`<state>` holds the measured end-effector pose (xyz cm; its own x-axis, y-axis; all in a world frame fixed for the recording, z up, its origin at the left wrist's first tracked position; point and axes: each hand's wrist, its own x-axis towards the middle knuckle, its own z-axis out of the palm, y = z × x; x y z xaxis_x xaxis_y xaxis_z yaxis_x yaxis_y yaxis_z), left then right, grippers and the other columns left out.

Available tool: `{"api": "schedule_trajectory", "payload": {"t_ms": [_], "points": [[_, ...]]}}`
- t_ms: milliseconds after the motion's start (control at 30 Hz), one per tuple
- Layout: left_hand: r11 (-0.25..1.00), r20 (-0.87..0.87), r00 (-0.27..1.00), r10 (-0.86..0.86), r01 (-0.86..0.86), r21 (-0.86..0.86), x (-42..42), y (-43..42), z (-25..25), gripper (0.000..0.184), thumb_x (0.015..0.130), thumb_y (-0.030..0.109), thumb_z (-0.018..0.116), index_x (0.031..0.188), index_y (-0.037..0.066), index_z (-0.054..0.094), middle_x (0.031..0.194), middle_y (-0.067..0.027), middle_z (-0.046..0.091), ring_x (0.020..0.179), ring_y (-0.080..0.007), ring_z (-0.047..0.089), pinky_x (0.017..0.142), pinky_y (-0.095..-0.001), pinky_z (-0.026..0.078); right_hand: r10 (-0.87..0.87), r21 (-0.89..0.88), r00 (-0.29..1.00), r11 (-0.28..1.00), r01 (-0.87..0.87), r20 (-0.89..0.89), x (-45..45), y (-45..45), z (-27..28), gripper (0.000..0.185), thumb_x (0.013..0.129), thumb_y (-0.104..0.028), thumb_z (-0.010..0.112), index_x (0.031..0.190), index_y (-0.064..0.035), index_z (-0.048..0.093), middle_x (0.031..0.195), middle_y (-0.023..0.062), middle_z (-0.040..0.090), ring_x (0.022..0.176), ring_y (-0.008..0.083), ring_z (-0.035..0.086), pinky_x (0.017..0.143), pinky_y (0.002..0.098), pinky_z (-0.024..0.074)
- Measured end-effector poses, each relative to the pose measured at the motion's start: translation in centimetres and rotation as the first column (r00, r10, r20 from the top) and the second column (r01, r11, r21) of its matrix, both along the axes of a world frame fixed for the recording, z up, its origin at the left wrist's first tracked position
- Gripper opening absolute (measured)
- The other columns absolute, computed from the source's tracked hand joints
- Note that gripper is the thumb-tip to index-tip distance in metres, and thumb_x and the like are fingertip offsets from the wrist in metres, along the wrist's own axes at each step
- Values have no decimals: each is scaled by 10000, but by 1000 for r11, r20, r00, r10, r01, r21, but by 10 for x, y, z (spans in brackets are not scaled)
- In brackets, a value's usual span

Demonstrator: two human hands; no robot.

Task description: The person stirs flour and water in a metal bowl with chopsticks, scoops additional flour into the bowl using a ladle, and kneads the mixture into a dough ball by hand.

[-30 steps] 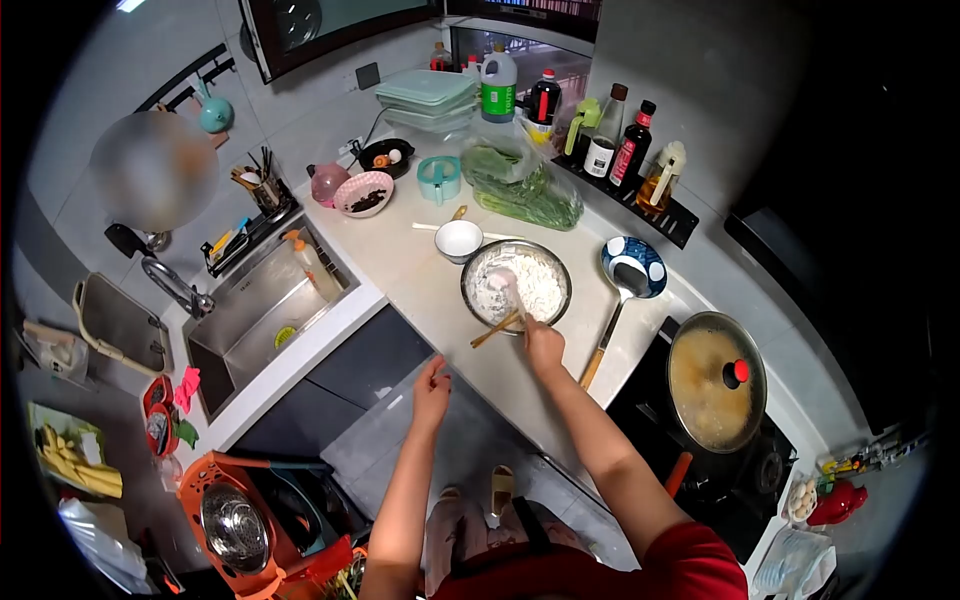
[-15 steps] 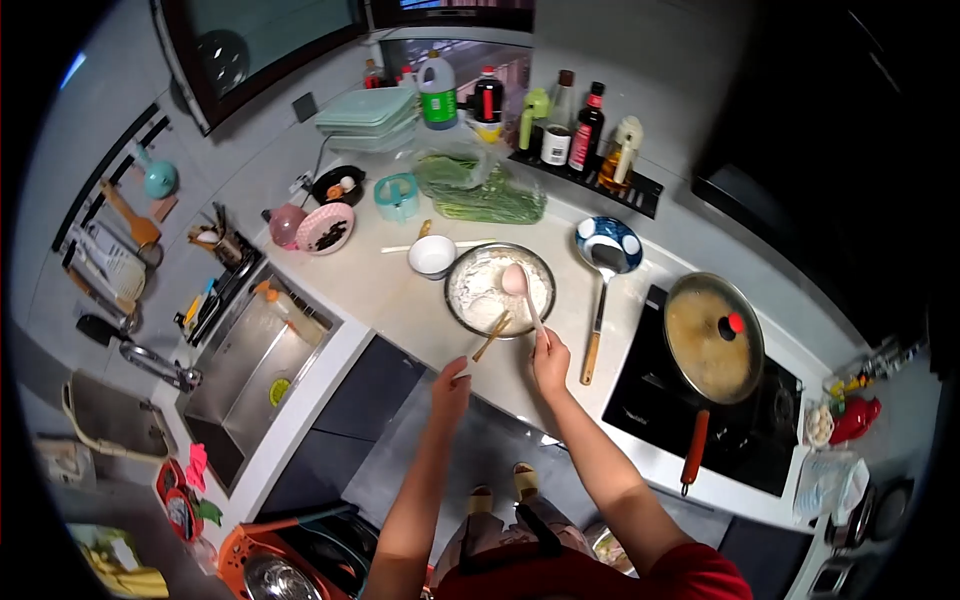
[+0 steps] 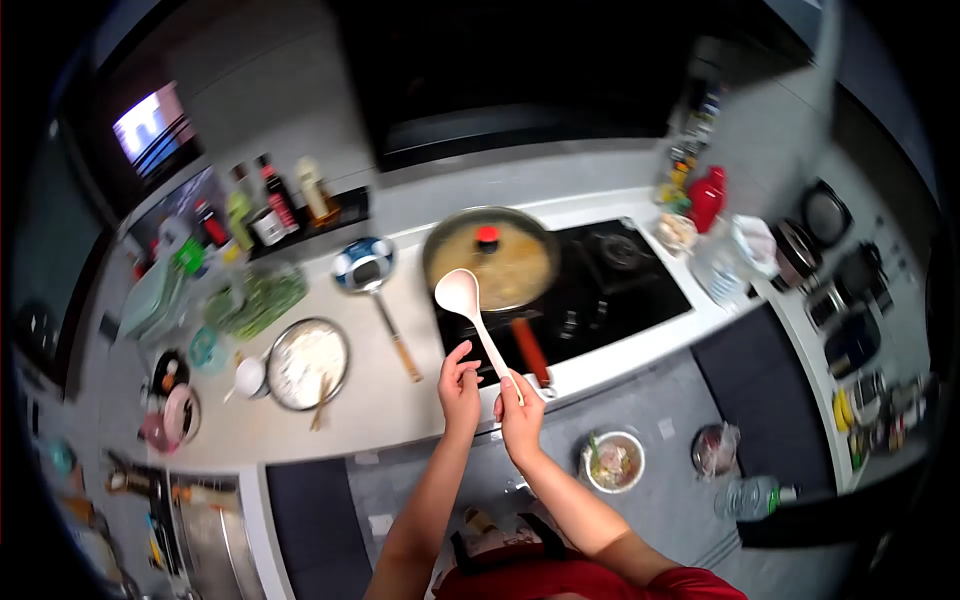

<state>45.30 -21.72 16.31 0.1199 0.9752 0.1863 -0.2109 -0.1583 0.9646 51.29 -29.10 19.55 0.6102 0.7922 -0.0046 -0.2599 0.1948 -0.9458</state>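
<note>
A pale pink ladle point(image 3: 459, 292) is raised in front of the stove, its bowl overlapping the near edge of the lidded pan point(image 3: 520, 262). My right hand point(image 3: 520, 412) is wrapped round the end of its handle. Just left of the handle, my left hand point(image 3: 460, 395) has its fingers apart and holds nothing. The pan has a glass lid with a red knob, and pale brown contents show through it. On the counter to the left is a steel bowl point(image 3: 309, 362) of white flour, with chopsticks point(image 3: 321, 402) leaning in it.
A spatula point(image 3: 390, 330) rests on a blue patterned plate point(image 3: 351, 254). The pan's red handle point(image 3: 531, 352) juts over the counter's front edge. Bagged greens point(image 3: 262, 304) and bottles point(image 3: 277, 196) stand to the left. A waste bin point(image 3: 612, 463) and water bottle point(image 3: 750, 498) are on the floor.
My view has swung right towards the stove. The ladle has left the flour bowl in my right hand and is now near the pan. My left hand has come close beside it.
</note>
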Motion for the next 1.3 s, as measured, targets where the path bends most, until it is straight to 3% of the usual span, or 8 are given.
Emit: {"api": "schedule_trajectory", "payload": {"t_ms": [267, 567, 667, 900, 1000, 1100, 1133, 1300], "points": [[913, -63, 911, -408, 408, -17, 224, -74, -6, 362, 827, -31, 422, 1181, 15, 482, 1176, -113, 523, 858, -124, 579, 643, -226, 482, -430, -26, 902, 903, 429, -48, 209, -90, -10, 268, 907, -180, 485, 1067, 23, 556, 541, -26, 454, 462, 39, 390, 415, 185, 306], [758, -29, 764, -644, 633, -160, 448, -152, -24, 364, 823, -4, 478, 1184, 41, 488, 1179, -95, 529, 844, -123, 578, 633, -237, 491, -625, 5, 768, 776, 631, 141, 435, -161, -8, 268, 917, -172, 438, 1065, 21, 549, 588, -8, 493, 501, 49, 431, 445, 196, 346], [737, -53, 738, -672, 661, -144, 489, -151, -20, 381, 815, -19, 479, 1191, 42, 482, 1184, -88, 524, 847, -123, 576, 634, -232, 489, -630, -8, 709, 746, 666, 316, 492, -156, 3, 280, 915, -167, 420, 1087, 12, 548, 608, 17, 530, 531, 72, 484, 481, 225, 392], [687, -128, 675, -726, 714, -132, 558, -115, 4, 387, 813, -32, 421, 1194, 15, 474, 1202, -101, 510, 862, -107, 573, 637, -214, 480, -685, 11, 662, 697, 717, 304, 581, -104, -5, 289, 915, -180, 421, 1092, 6, 554, 631, 36, 545, 563, 88, 513, 521, 245, 441], [660, -139, 646, -751, 742, -115, 578, -88, 4, 394, 811, -34, 418, 1199, 10, 470, 1198, -105, 515, 864, -110, 573, 642, -217, 480, -642, -7, 692, 731, 682, 331, 617, -71, -13, 358, 897, -201, 470, 1172, 28, 487, 649, 52, 559, 560, 97, 529, 515, 245, 445], [657, -147, 641, -753, 746, -111, 589, -59, -5, 399, 807, -47, 427, 1197, 19, 475, 1192, -104, 520, 858, -112, 574, 647, -218, 482, -656, -81, 730, 731, 678, 191, 645, -36, -11, 517, 869, -223, 529, 1261, 64, 353, 671, 76, 587, 536, 111, 538, 497, 250, 444], [656, -156, 638, -754, 745, -123, 590, -51, -8, 401, 806, -50, 429, 1197, 23, 476, 1192, -103, 521, 857, -112, 574, 648, -219, 483, -650, -144, 738, 725, 673, 180, 649, -31, -12, 656, 847, -232, 565, 1308, 88, 225, 672, 92, 606, 516, 114, 541, 477, 244, 433], [676, -144, 661, -737, 726, -124, 583, -26, -26, 368, 810, -50, 445, 1163, 39, 503, 1144, -83, 542, 824, -125, 577, 624, -230, 485, -721, -58, 634, 646, 761, 279, 604, -31, -27, 497, 871, -165, 507, 1278, 38, 306, 604, 51, 581, 485, 83, 487, 474, 219, 396]]}}
